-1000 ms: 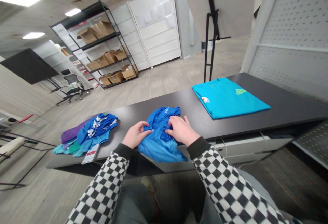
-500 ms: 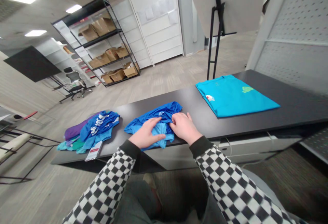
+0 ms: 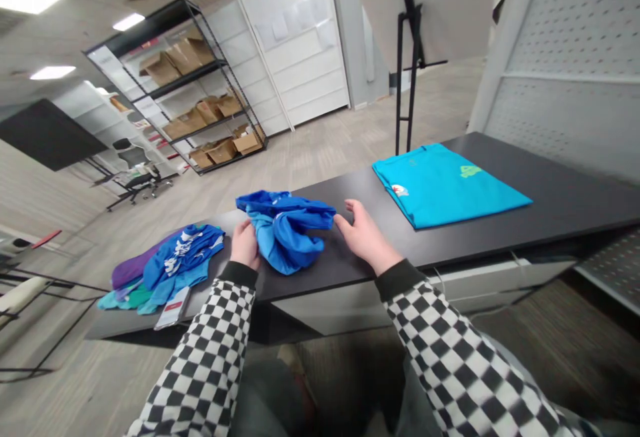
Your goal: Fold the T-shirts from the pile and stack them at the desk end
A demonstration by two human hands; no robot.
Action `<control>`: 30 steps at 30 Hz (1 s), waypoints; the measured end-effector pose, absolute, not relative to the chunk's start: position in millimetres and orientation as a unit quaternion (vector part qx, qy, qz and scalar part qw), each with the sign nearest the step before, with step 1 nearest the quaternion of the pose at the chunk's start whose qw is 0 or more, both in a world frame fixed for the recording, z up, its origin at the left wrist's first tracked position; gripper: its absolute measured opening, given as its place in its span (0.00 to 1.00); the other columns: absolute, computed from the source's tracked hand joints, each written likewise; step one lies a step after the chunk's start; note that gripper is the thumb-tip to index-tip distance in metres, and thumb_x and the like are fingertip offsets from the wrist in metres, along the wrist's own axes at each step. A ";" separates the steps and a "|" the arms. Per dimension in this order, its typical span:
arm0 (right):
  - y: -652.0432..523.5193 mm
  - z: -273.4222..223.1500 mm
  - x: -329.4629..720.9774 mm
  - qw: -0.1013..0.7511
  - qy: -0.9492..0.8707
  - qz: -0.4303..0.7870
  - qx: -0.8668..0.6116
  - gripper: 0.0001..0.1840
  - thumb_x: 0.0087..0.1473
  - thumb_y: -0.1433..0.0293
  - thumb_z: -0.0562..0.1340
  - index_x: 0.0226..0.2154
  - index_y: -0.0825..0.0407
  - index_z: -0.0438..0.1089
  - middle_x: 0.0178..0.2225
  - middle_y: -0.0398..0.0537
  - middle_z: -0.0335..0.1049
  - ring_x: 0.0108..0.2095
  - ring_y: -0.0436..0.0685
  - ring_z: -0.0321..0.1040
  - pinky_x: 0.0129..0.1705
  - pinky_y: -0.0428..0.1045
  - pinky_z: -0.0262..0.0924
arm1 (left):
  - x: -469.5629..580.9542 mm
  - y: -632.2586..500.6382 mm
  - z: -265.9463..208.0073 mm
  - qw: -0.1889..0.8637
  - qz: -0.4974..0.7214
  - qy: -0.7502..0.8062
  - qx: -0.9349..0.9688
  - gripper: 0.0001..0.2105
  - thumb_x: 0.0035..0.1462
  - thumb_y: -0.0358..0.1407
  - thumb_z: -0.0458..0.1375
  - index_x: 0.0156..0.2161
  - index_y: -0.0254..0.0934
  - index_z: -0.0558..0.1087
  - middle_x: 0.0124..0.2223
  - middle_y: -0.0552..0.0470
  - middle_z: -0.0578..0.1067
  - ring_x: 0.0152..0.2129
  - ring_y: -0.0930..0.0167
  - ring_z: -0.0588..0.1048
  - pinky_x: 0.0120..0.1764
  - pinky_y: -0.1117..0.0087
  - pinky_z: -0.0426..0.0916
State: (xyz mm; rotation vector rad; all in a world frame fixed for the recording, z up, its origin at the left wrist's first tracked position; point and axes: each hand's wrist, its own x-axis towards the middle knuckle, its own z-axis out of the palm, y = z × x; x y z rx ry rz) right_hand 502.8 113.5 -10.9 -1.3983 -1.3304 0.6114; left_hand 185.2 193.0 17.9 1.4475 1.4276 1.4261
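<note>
A crumpled garment in dark and light blue (image 3: 293, 230), apparently a T-shirt, is bunched up at the middle of the dark table. My left hand (image 3: 245, 245) has its fingers closed on the light-blue left side of it. At the garment's right end, my right hand (image 3: 367, 235) has its fingers apart, the tips close to or just touching the cloth. A turquoise T-shirt (image 3: 450, 187) with a green print lies folded flat to the right. Left of my left hand is a loose pile of purple, blue and green clothes (image 3: 170, 263).
The dark table (image 3: 345, 273) has its front edge near me. A card sign (image 3: 173, 308) sits by the clothes pile at that edge. Behind stand a black shelf rack (image 3: 200, 70) with cardboard boxes and, at right, a white perforated panel (image 3: 565, 90).
The blue garment has gone from lying spread on the table to a raised bunch. My left hand moved left to its side; my right hand opened its fingers. The camera view shifted slightly.
</note>
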 end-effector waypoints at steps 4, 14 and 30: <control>109.0 -8.4 498.0 0.445 -0.614 0.258 -0.599 0.28 0.72 0.59 0.63 0.68 0.51 0.68 0.67 0.64 0.75 0.68 0.68 0.73 0.71 0.63 0.63 | 183.7 178.6 -0.5 0.239 0.556 0.600 0.524 0.21 0.62 0.43 0.64 0.58 0.42 0.73 0.58 0.42 0.79 0.57 0.60 0.80 0.59 0.58 0.76; 104.8 -11.4 478.6 0.405 -0.714 0.174 -0.544 0.34 0.65 0.75 0.62 0.72 0.57 0.69 0.70 0.65 0.71 0.69 0.67 0.70 0.73 0.60 0.61 | 247.8 146.5 51.6 0.284 0.090 0.434 0.850 0.38 0.57 0.48 0.72 0.71 0.39 0.75 0.52 0.42 0.85 0.47 0.55 0.85 0.55 0.55 0.77; 123.7 14.8 540.0 0.726 -0.352 0.319 -0.497 0.20 0.63 0.48 0.63 0.36 0.48 0.74 0.29 0.44 0.75 0.32 0.59 0.70 0.36 0.51 0.64 | 209.5 158.0 64.7 0.486 0.477 0.461 0.569 0.18 0.55 0.51 0.72 0.38 0.38 0.79 0.32 0.53 0.80 0.29 0.69 0.77 0.38 0.67 0.75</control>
